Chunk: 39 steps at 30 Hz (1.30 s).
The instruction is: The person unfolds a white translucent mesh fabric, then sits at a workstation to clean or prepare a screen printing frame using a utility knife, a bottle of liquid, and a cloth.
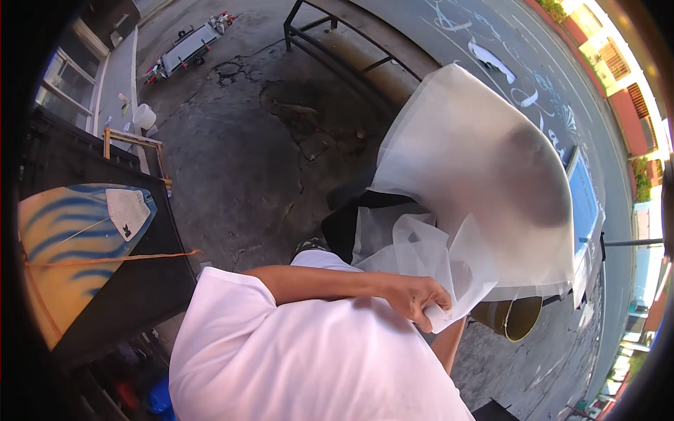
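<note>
My left hand grips a crumpled translucent sheet in front of my white shirt, fingers closed on it. My right forearm rises from below behind the left hand; the right hand itself is hidden by the sheet. A larger translucent sheet is spread at the right, a dark rounded shape showing through it. An olive-gold bucket sits below its edge, partly covered.
A surfboard with blue stripes lies on a black surface at left, beside a wooden frame. A metal trolley stands on cracked concrete at back. A black metal frame extends behind the sheets; a road runs at right.
</note>
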Each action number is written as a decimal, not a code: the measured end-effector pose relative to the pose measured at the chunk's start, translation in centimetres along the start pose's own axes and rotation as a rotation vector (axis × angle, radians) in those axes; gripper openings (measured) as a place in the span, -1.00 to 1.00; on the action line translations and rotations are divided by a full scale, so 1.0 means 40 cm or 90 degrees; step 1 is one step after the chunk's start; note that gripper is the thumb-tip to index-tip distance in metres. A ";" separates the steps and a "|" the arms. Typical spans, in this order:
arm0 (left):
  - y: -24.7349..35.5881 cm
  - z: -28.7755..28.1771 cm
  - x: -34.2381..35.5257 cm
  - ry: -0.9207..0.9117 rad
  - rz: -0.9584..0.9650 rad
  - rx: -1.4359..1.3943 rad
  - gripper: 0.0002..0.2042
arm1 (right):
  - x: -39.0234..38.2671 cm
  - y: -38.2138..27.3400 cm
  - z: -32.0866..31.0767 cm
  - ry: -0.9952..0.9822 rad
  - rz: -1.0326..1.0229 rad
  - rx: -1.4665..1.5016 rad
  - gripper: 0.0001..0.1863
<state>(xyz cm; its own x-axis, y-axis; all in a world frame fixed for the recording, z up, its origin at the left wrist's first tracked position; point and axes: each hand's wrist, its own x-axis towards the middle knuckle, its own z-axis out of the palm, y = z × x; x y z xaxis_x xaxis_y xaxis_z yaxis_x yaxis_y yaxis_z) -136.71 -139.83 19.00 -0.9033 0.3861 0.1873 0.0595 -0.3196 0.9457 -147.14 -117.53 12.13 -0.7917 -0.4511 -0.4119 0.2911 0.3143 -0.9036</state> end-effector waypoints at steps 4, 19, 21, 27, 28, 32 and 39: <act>0.073 0.024 0.040 -0.089 0.044 -0.158 -0.78 | -0.035 0.045 0.011 -0.026 0.022 -0.020 -0.76; 0.107 -0.327 -0.075 0.430 0.318 -0.384 -0.63 | 0.052 -0.150 0.155 -0.294 -0.147 0.116 -0.67; 0.092 -0.296 -0.076 0.452 0.273 -0.379 -0.61 | 0.073 -0.164 0.193 -0.329 -0.162 0.153 -0.66; 0.056 -0.117 -0.018 0.259 0.133 -0.086 -0.84 | 0.110 -0.152 0.241 -0.211 -0.158 0.116 -0.63; 0.064 -0.119 -0.021 0.267 0.151 -0.047 -0.82 | 0.118 -0.146 0.230 -0.179 -0.162 0.113 -0.63; 0.086 -0.173 -0.068 0.417 0.255 -0.033 -0.49 | 0.176 -0.120 0.182 -0.080 -0.202 0.082 -0.61; -0.027 -0.180 -0.129 0.396 0.053 0.271 -0.18 | 0.142 -0.292 0.223 -0.057 -0.152 0.093 -0.56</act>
<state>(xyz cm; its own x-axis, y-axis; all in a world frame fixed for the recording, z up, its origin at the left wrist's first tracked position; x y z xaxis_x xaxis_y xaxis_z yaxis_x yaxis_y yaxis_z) -135.15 -147.70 15.11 -0.9543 -0.2243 0.1976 0.1829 0.0848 0.9795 -150.25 -131.23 19.28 -0.7987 -0.5716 -0.1881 0.1811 0.0698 -0.9810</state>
